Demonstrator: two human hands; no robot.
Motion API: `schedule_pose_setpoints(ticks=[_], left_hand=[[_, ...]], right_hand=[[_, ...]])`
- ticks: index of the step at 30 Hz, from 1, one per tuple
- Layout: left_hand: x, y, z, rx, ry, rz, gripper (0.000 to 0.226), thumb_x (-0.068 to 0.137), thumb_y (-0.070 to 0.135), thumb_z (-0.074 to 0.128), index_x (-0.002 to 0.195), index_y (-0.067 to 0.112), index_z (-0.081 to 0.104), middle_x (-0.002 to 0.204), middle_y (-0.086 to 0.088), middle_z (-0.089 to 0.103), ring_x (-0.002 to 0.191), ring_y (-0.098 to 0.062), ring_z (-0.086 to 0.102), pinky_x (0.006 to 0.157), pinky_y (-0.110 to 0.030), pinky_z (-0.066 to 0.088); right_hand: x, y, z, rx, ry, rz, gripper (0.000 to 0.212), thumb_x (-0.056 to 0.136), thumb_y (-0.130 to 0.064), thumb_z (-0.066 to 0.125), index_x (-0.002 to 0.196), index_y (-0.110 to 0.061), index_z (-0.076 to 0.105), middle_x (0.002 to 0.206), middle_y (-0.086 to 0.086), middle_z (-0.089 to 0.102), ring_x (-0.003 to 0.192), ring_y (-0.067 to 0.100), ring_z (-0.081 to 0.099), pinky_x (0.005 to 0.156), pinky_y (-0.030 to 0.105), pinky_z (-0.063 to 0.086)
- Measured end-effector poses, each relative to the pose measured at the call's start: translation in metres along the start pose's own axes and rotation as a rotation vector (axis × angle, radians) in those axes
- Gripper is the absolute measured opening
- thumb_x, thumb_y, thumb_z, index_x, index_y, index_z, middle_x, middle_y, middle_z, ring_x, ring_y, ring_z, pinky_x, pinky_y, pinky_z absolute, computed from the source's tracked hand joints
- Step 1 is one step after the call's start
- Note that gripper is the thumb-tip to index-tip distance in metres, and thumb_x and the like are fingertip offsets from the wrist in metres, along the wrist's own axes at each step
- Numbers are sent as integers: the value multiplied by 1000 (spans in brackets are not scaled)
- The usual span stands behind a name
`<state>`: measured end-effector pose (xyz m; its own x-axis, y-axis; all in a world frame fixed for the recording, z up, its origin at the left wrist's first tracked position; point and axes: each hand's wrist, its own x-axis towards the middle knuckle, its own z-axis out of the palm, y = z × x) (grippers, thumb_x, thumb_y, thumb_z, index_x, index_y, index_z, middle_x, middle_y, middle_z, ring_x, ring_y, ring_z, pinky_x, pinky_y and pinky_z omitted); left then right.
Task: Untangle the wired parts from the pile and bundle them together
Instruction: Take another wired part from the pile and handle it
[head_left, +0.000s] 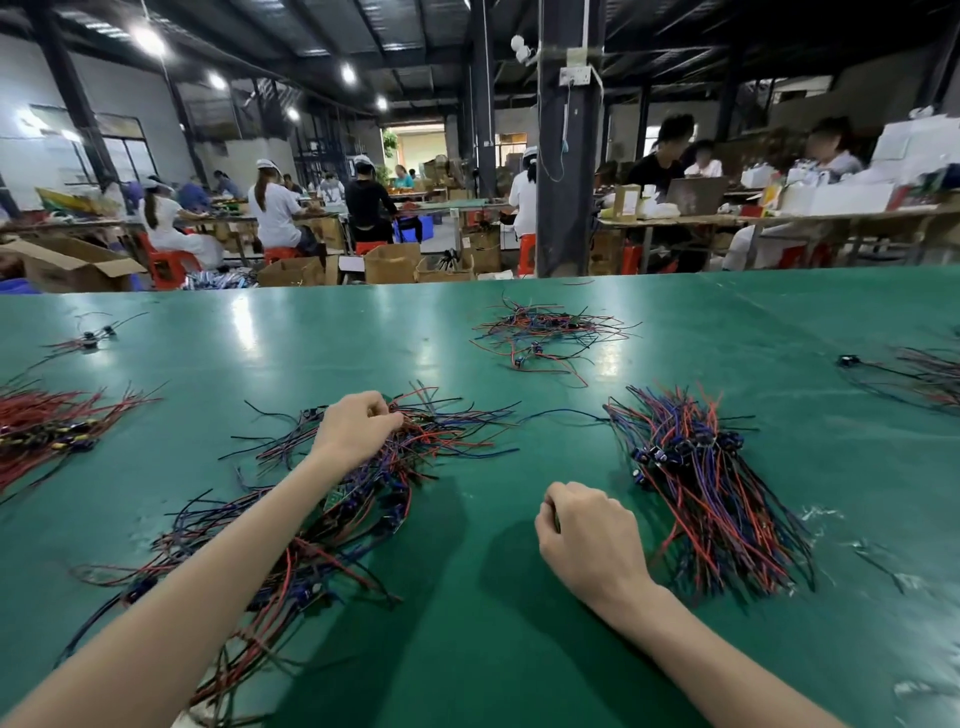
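Observation:
A tangled pile of red, blue and black wired parts (363, 499) sprawls on the green table in front of me, left of centre. My left hand (358, 426) reaches into the pile's far end, fingers curled and pinching wires there. To the right lies a neater bundle of wired parts (701, 483) with its wires lined up and fanned toward me. My right hand (587, 530) rests on the table between pile and bundle, fingers curled in; whether it holds anything is hidden.
The green table (493, 649) carries more wire heaps: a small tangle (545, 332) farther back, a red heap (47, 426) at the left edge, a dark heap (919, 374) at the right edge. Seated workers and cardboard boxes fill the hall beyond.

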<state>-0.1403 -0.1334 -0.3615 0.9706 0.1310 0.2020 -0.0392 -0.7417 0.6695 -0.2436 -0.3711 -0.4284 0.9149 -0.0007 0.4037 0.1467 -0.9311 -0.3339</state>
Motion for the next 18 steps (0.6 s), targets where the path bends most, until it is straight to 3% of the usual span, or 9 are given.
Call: schedule_pose_setpoints(ticks=[4,9,13,15,18], left_hand=[[0,-11,-8,-24,19,34,34,85,15,66,59,13,45,55,1,43,57,-17,39,59,-29,31],[5,-19,-6,160,52,24,28,89,20,59,65,15,45,66,-1,51,67,-24,47,64,-32,38],[6,-22,6,285,-25,17,16,95,32,52,100,16,53,94,-6,60,86,-25,56,75,-35,48],[9,-22,16,370,-23,73,28,97,23,45,125,20,48,115,-12,54,106,-31,51,88,-41,46],[16,-18,28,565,43,149,53,90,5,45,139,24,40,132,-14,41,122,-32,35,98,-45,35]], right_hand=[[0,0,1,-34,-6,-14,22,93,-29,40,79,-17,51,85,-1,61,75,25,59,60,30,32],[1,0,0,-27,-11,-13,22,94,-29,40,82,-16,52,88,-1,61,79,27,59,61,31,32],[1,0,1,-38,-16,-24,23,94,-29,39,85,-15,54,89,-1,61,79,26,58,61,31,32],[1,0,2,-46,-18,-27,22,94,-29,39,86,-15,55,90,-1,61,79,26,58,61,30,32],[1,0,1,-47,-29,-38,21,94,-28,39,89,-15,55,91,-1,62,80,26,59,61,30,34]])
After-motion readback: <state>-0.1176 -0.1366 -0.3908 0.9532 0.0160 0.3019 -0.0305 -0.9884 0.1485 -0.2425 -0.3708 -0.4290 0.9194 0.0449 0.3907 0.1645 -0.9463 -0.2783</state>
